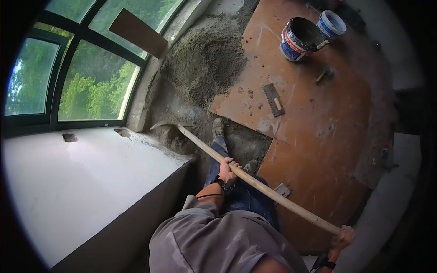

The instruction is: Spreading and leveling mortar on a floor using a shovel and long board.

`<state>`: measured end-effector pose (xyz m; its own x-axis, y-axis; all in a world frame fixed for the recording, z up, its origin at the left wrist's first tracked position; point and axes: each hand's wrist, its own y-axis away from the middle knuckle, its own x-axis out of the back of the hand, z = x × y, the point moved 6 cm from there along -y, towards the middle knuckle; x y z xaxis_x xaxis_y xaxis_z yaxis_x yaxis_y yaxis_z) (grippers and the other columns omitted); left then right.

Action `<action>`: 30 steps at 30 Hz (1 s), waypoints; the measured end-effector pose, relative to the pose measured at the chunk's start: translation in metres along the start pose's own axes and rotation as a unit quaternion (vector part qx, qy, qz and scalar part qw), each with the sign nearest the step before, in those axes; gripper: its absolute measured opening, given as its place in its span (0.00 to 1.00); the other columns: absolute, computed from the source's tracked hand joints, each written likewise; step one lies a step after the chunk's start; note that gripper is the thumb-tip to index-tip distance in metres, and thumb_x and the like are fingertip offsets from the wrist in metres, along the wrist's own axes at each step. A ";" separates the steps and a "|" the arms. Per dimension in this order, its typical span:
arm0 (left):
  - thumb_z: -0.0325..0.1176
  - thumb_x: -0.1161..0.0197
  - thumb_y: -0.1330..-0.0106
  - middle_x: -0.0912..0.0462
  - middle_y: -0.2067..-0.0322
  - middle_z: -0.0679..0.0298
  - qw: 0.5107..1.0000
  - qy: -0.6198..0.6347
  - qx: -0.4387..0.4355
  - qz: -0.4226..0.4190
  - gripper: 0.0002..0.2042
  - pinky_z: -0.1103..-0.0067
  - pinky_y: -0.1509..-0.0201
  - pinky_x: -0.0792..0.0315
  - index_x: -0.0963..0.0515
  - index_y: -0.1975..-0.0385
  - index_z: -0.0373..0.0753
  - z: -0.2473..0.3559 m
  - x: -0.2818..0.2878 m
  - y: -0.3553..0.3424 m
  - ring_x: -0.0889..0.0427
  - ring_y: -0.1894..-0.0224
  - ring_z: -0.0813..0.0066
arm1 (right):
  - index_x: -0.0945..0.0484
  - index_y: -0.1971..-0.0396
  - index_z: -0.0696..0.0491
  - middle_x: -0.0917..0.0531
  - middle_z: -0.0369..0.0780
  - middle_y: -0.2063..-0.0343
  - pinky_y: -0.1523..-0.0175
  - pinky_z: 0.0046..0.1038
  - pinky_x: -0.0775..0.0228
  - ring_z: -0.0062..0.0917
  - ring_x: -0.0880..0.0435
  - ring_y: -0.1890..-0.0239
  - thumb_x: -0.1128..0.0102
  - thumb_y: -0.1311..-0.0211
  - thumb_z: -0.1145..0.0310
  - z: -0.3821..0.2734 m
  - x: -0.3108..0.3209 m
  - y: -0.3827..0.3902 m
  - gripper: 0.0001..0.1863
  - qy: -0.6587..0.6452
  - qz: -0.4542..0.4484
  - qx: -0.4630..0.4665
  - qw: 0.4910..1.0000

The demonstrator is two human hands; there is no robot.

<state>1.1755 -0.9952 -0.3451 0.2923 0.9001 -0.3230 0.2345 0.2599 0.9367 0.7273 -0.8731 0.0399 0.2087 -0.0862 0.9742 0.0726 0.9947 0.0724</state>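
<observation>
My left hand point(228, 169) grips the middle of a long pale wooden handle point(282, 200), and my right hand point(344, 237) holds it at its lower right end. The tool's metal hoe-like head point(165, 124) is down at a small heap of grey, damp-looking mix point(175, 141) beside the window wall, left of my feet. Above it in the view lies a larger grey pile point(202, 59), reaching onto the edge of an orange-brown board point(309, 136) on the floor. My left boot point(218, 126) stands on the grey-covered floor just right of the tool's head.
A white ledge point(82, 182) with broken holes runs under green-framed windows point(95, 82); a brown panel point(136, 34) leans there. On the board are a black-lined bucket point(293, 45), a smaller white-blue bucket point(332, 25), a notched trowel point(274, 100) and another small tool point(324, 76).
</observation>
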 end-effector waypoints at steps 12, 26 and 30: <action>0.28 0.46 0.48 0.36 0.84 0.64 0.998 -0.031 0.056 0.001 0.07 0.72 0.75 0.32 0.38 0.80 0.40 0.034 -0.132 -0.055 0.35 0.82 0.69 | 0.31 0.60 0.54 0.25 0.44 0.71 0.65 0.40 0.38 0.42 0.30 0.71 0.42 0.63 0.76 -0.071 0.125 -0.134 0.23 0.090 -0.054 0.166 0.981; 0.27 0.48 0.45 0.33 0.85 0.63 0.986 -0.084 -0.024 0.141 0.03 0.70 0.77 0.30 0.35 0.77 0.40 0.232 -0.030 -0.100 0.32 0.84 0.67 | 0.31 0.79 0.54 0.27 0.42 0.84 0.74 0.35 0.35 0.37 0.25 0.79 0.41 0.72 0.74 -0.261 -0.004 -0.219 0.13 -0.101 -0.255 0.129 0.953; 0.27 0.48 0.48 0.35 0.86 0.65 0.991 -0.042 -0.026 0.124 0.06 0.74 0.77 0.32 0.37 0.81 0.41 0.201 -0.024 -0.081 0.34 0.83 0.70 | 0.30 0.83 0.53 0.28 0.40 0.84 0.71 0.34 0.36 0.36 0.25 0.78 0.40 0.75 0.74 -0.229 -0.020 -0.203 0.12 -0.041 -0.238 0.126 0.962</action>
<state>1.3354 -1.1083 -0.4404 0.4108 0.9073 -0.0897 0.0978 0.0540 0.9937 0.9317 -1.0863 -0.0428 0.1322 -0.5414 0.8303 -0.1006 0.8260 0.5547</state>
